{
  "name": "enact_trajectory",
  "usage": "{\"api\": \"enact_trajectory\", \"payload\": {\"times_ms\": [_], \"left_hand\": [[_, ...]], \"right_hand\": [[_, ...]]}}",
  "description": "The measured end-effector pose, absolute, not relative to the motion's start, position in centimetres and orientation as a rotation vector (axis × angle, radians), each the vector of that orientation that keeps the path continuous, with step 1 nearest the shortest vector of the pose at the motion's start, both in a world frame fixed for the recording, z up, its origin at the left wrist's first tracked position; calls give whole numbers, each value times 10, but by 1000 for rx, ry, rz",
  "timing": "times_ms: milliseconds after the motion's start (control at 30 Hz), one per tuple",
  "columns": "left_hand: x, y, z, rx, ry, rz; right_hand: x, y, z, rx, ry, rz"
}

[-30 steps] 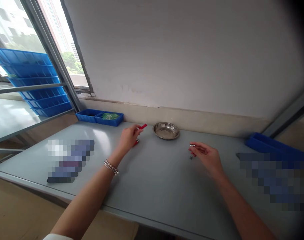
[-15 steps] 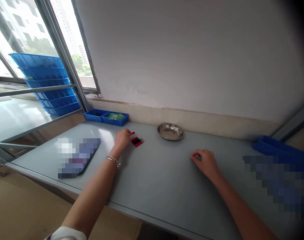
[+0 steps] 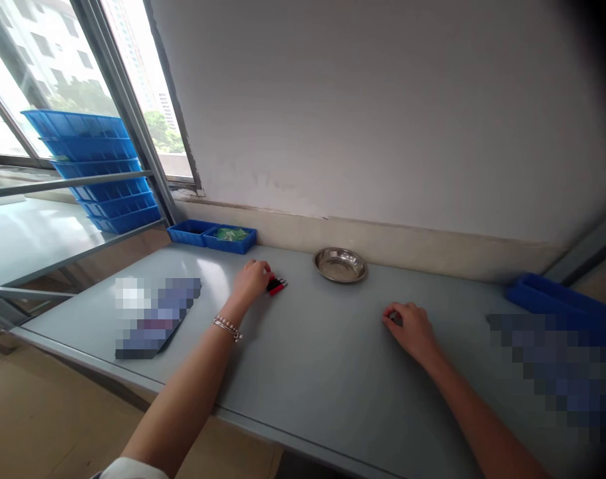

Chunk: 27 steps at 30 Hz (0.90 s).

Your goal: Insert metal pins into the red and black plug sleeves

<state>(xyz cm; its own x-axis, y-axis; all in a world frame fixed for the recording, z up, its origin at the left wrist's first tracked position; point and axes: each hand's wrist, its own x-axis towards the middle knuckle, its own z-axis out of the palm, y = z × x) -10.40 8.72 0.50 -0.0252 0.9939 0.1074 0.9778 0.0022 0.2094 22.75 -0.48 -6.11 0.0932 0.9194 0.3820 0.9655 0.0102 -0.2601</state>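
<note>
A: Light?
B: Bright daylight came through the window at left and blew out the buildings outside.
A: Glare, shadows?
B: One pale glare patch lay on the table at the window end. There was a soft shadow under the left hand.
A: Quality?
B: Slightly soft, with a bent fisheye look at the edges. The wall fell to black at top right. A pixelated patch and another patch blocked detail.

The one head-worn view looks forward and down, facing the steel dish from fairly close. The left hand and right hand appear nearer, on either side of that dish.
</note>
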Motion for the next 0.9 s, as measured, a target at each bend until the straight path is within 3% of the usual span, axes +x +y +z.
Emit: {"api": "enact_trajectory", "payload": {"times_ms": [567, 733, 900], "left_hand": [[-66, 48, 21, 2357, 2152, -72], [-52, 43, 21, 2490, 2057, 3], [-26, 22, 13, 2688, 1471, 347]], "right_hand": [[220, -10, -49, -1978, -1712, -67], [213, -14, -32, -1756, -1598, -85], [184, -28, -14, -1476, -1729, 199]]}}
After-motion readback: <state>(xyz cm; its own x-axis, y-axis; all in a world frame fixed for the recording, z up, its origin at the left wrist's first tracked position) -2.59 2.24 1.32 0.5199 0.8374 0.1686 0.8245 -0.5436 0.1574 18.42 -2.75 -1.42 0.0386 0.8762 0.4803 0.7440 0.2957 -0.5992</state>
